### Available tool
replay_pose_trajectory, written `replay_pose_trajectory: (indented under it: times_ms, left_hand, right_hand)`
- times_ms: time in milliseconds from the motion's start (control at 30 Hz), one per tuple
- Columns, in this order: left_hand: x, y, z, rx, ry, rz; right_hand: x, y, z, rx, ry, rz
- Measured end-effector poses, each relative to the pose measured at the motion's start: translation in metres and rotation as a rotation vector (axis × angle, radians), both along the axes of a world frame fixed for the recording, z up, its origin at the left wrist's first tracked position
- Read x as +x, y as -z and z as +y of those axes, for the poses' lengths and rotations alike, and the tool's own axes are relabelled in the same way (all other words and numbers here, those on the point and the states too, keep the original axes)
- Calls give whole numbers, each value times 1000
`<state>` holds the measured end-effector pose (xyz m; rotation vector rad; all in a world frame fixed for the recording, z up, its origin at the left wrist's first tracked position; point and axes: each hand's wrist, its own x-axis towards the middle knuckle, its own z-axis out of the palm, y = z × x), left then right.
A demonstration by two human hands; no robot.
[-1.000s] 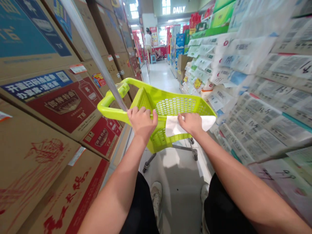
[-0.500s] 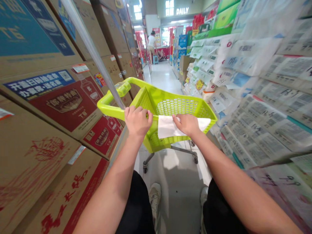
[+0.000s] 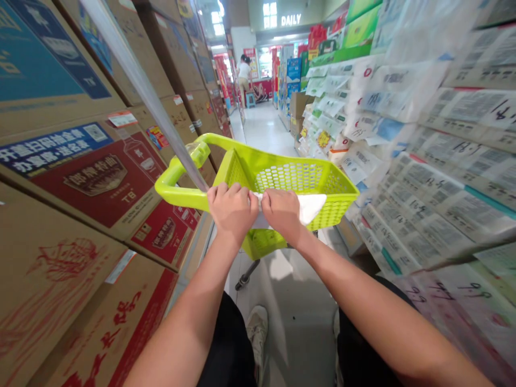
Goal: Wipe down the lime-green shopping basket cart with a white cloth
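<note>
A lime-green shopping cart (image 3: 242,156) stands sideways in front of me. My left hand (image 3: 231,207) is closed round its near rim, beside the lower end of a grey metal pole (image 3: 149,102). A white cloth (image 3: 312,207) lies over the same rim. My right hand (image 3: 281,211) is closed on the cloth against the rim, close beside my left hand. Part of the cloth shows between the hands and the rest spreads to the right. My fingertips are partly hidden behind the rim.
Stacked cartons (image 3: 92,177) line the left side. Shelves of packaged tissues (image 3: 427,183) with handwritten prices rise on the right. Down the aisle a person (image 3: 244,72) in a white top is beside a blue stool (image 3: 250,99). My shoe (image 3: 257,325) is on the tiled floor.
My right hand has moved left along the rim, up to my left hand, bunching the cloth. The cart has turned slightly, and the view has shifted a little.
</note>
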<state>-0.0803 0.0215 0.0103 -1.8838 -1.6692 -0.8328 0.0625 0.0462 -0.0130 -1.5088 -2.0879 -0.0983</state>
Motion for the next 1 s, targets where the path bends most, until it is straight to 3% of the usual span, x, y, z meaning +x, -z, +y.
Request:
replay_pose_trajectory:
  times_ms: [67,167,367,467,567,733,833,900,1000]
  left_hand:
    - [-2,-1,-2,-7,18,23]
    - [-11,-1,2,14,8,51]
    - [-32,0,14,18,-33,21]
    - [-32,0,16,6,-36,11]
    - [-24,-2,12,-3,-39,4]
    - [-3,-3,-2,-14,-20,42]
    - [2,-3,-7,-25,11,87]
    - [1,-3,-6,-18,18,97]
    - [-8,-3,0,-25,17,52]
  right_hand:
    - [-7,-3,-2,10,-34,3]
    - [10,-3,5,-50,-49,-67]
    - [87,8,36,-210,250,-191]
    - [107,12,41,-215,311,-217]
    - [97,13,35,-171,278,-209]
    - [33,12,8,-7,41,-54]
    - [3,11,-4,127,-30,30]
    - [1,11,-4,142,-79,20]
    - [24,13,8,95,-109,-59]
